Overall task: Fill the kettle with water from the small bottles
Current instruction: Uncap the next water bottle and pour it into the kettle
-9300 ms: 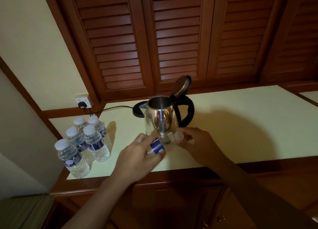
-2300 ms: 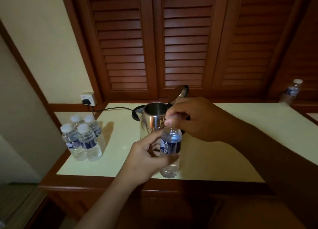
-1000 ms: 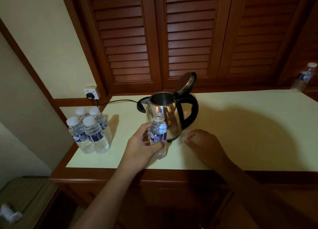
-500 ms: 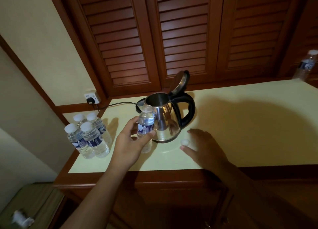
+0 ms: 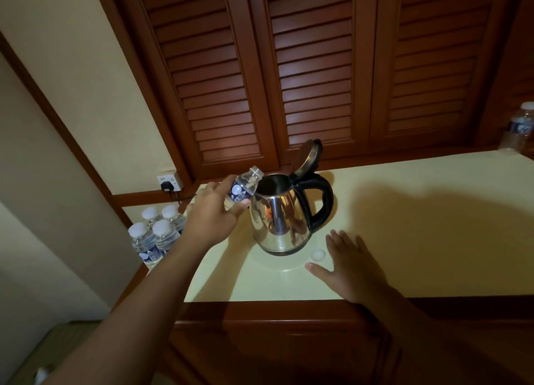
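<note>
The left hand (image 5: 212, 214) grips an uncapped bottle (image 5: 242, 189), tilted with its neck at the rim of the kettle (image 5: 277, 219), which stands just right of that hand with its lid (image 5: 309, 156) up. The right hand (image 5: 351, 266) lies flat on the worktop (image 5: 419, 240), fingers spread, holding nothing. The cap (image 5: 318, 254) sits just left of its fingers, near the kettle's base. Four capped bottles (image 5: 157, 237) stand left of the left forearm. A plug (image 5: 167, 185) sits in the wall beyond the left hand. A lone bottle (image 5: 518, 130) stands far right, by the louvred doors (image 5: 312, 66).

The left hand (image 5: 212, 214) covers the lower end of the held bottle (image 5: 245, 185). At two o'clock the frame edge cuts a lone bottle (image 5: 518, 130).
</note>
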`<state>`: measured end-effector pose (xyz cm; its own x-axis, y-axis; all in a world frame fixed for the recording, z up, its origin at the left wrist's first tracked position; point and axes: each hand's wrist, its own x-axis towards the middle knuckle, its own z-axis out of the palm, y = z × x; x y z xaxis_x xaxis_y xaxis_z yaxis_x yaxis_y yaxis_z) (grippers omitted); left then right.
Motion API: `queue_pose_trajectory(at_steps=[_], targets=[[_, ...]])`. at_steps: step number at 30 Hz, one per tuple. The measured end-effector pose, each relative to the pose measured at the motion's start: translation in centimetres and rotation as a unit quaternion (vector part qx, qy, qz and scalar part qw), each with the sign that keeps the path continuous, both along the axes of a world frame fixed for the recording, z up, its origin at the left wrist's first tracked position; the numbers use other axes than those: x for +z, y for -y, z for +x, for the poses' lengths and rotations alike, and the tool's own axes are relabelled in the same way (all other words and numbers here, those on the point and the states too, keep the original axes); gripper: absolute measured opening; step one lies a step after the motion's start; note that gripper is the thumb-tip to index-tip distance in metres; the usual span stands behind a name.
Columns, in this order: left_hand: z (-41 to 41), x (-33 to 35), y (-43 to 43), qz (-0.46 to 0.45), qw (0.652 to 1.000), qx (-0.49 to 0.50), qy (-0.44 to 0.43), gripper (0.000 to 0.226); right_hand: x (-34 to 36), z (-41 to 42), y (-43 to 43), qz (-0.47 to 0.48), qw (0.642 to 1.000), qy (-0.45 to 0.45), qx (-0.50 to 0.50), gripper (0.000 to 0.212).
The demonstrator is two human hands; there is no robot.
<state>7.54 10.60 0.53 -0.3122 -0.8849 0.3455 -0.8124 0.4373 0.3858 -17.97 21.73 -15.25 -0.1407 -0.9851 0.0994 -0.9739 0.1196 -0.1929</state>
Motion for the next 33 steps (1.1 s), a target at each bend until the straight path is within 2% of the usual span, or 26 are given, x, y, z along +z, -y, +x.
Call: queue_pose_trajectory(at_steps=[3, 10, 19, 33], targets=[[-0.3, 1.0, 0.8, -0.034, 0.992, 0.024, 0.119, 0.066, -0.1, 0.0, 0.0, -0.002, 1.0, 0.007, -0.003, 0.102], [-0.7, 3.0, 2.0, -0.126, 0.961, 0.003, 0.244, 0.071, 0.0, 0.0, 0.0, -0.025, 1.0, 0.003, 0.0, 0.096], [-1.0, 3.6, 3.0, -0.211, 0.927, -0.032, 0.309, 0.056, 0.0, 0.1, -0.1, -0.029, 0.999, 0.021, 0.002, 0.087], [-1.7, 4.3, 3.3, -0.277, 0.885, -0.061, 0.37, 0.079, -0.2, -0.2, 0.0, -0.037, 0.999, 0.037, -0.002, 0.072]])
